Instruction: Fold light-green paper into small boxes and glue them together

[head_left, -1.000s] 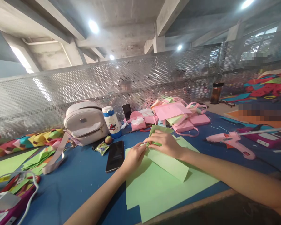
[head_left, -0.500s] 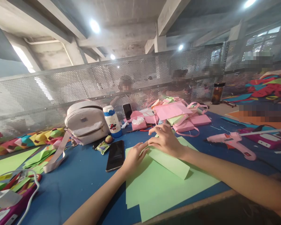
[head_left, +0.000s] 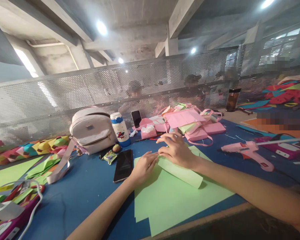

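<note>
A folded strip of light green paper (head_left: 182, 172) lies on larger green sheets (head_left: 170, 203) spread over the blue table (head_left: 85, 190). My left hand (head_left: 143, 167) presses the strip's near end with fingers curled down on it. My right hand (head_left: 177, 150) rests across the strip's far end, fingers bent and pushing the fold flat. A black phone (head_left: 123, 165) lies just left of my left hand.
A white backpack (head_left: 91, 130), a bottle (head_left: 119, 129), a second phone (head_left: 136, 118) and a pile of pink paper boxes (head_left: 190, 123) stand behind. A pink glue gun (head_left: 247, 151) lies at right. Coloured paper scraps (head_left: 27, 148) and a cable sit at left. A mesh fence backs the table.
The raised green flap under my right hand has been folded down flat. My right hand moved slightly back and spread over the strip. My left hand stayed at the strip's end.
</note>
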Tool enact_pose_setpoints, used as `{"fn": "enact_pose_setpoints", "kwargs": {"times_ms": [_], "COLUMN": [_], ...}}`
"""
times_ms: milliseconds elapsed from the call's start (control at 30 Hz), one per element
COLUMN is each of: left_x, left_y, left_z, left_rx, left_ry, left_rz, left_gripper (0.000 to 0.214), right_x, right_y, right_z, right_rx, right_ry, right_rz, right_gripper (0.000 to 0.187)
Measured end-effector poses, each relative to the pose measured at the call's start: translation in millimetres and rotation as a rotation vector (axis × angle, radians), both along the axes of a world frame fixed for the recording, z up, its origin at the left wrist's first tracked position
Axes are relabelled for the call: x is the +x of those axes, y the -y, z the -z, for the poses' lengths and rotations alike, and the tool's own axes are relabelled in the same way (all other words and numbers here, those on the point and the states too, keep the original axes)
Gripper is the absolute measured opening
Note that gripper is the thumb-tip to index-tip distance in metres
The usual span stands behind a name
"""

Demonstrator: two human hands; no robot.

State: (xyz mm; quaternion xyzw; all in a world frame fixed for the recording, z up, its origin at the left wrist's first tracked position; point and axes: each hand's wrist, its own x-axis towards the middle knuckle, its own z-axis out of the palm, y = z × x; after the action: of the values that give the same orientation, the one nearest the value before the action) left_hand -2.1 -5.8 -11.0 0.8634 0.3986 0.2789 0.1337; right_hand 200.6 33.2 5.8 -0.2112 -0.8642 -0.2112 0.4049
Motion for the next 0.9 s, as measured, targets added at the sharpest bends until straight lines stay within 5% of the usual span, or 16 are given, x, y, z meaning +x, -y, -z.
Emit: {"fn": "enact_pose_setpoints", "kwargs": {"times_ms": [267,467,567,667,767,900], "left_x": [-1.9,9.2,34.1,61.1,74.0,63.3], "left_y": [-2.4,26.6,67.9,102.5,109.7,90.1], "left_z": [7.2,-16.4,-37.3,-45.9,-43.8,-44.9], "left_rx": [-0.027,0.447,0.556,0.572,0.734,0.725], "left_ry": [0.094,0.314,0.151,-0.198,-0.257,-0.271], "left_rz": [-0.081,-0.131,0.164,0.446,0.386,0.162], "left_gripper": [0.042,0.046,0.046,0.037,0.029,0.029], "right_x": [4.0,18.2,23.8,28.0,32.2,34.3], "right_y": [-3.8,-11.0,-16.4,-23.9,-30.5,-25.2], "right_z": [-7.8,-47.5,-71.3,-84.2,-80.8,-54.6], "right_rx": [0.033,0.098,-0.129,-0.590,-1.061,-1.315], "right_ry": [-0.018,-0.008,-0.203,-0.489,-0.673,-0.672], "right_rz": [-0.003,0.150,0.157,-0.016,-0.229,-0.309], "right_gripper": [0.018,0.024,0.020,0.008,0.018,0.027]}}
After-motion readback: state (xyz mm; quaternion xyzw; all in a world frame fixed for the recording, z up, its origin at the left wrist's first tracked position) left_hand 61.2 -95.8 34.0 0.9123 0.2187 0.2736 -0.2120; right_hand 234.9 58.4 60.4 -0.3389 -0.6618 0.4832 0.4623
